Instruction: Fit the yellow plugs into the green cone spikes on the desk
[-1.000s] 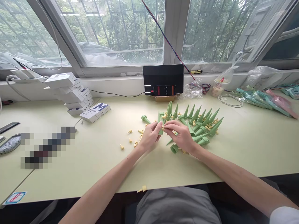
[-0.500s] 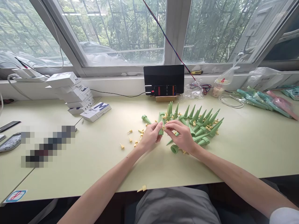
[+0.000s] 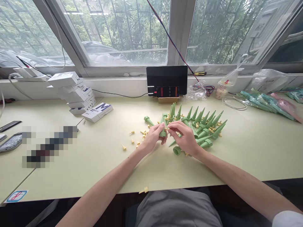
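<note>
My left hand (image 3: 153,136) is closed around a green plastic watering spike (image 3: 162,134), its wide ribbed end facing down. My right hand (image 3: 186,137) pinches a small yellow valve plug (image 3: 166,128) between thumb and fingertips, against the side of that spike; whether it sits in a hole cannot be made out. To the right and behind, many more green spikes (image 3: 200,127) stand or lie in a cluster, with yellow plugs among them. Loose yellow plugs (image 3: 132,141) are scattered left of my left hand. A single yellow plug (image 3: 145,190) lies at the table's front edge.
A phone (image 3: 168,91) showing a timer leans on a black tablet (image 3: 166,77) at the back. White boxes (image 3: 75,91) are stacked at the left. A bagged cup (image 3: 222,90) and plastic packets (image 3: 262,102) lie at the back right.
Both hands stay together at the same spot. The spike in my left hand has turned slightly, and my right fingers have shifted a little on the plug. The camera view moved slightly.
</note>
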Demonstrator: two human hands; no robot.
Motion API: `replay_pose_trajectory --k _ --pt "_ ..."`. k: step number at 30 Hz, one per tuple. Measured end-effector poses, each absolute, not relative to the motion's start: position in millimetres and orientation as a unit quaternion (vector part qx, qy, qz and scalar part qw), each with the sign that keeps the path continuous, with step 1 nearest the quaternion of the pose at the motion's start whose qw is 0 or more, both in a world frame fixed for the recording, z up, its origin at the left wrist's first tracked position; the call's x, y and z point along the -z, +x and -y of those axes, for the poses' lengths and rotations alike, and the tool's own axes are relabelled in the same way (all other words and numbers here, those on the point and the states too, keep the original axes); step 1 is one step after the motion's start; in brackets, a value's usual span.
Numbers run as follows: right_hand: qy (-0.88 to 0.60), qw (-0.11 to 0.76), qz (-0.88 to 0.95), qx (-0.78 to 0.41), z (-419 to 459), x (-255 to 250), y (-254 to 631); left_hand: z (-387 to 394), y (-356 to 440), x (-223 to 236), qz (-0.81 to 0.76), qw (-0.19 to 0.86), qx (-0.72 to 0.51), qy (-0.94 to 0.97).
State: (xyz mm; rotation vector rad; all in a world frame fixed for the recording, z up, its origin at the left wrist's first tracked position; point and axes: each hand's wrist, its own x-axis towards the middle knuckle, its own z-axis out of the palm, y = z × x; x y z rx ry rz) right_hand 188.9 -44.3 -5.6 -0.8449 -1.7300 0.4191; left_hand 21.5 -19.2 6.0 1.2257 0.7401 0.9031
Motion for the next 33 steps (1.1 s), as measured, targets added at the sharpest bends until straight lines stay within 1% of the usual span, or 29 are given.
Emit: replay_pose_trajectory --k 9,14,25,29,33 --pt "-0.341 0.541 0.755 -0.146 42.4 5.8 189.5 19.7 21.4 -7.8 -0.324 0.664 -0.402 0.541" --pt "-0.342 0.536 0.758 -0.147 42.3 6.4 190.8 20.2 21.6 -8.6 -0.326 0.655 -0.403 0.55" --pt "-0.329 0.533 0.77 -0.123 40.4 7.4 191.0 20.1 21.5 -6.9 -0.378 0.575 -0.388 0.613" --pt "-0.346 0.532 0.76 -0.141 41.1 7.5 190.1 20.2 22.5 -5.3 -0.386 0.554 -0.386 0.629" --pt "-0.37 0.541 0.731 -0.191 42.4 7.6 189.1 21.0 23.7 -4.1 -0.374 0.55 -0.383 0.641"
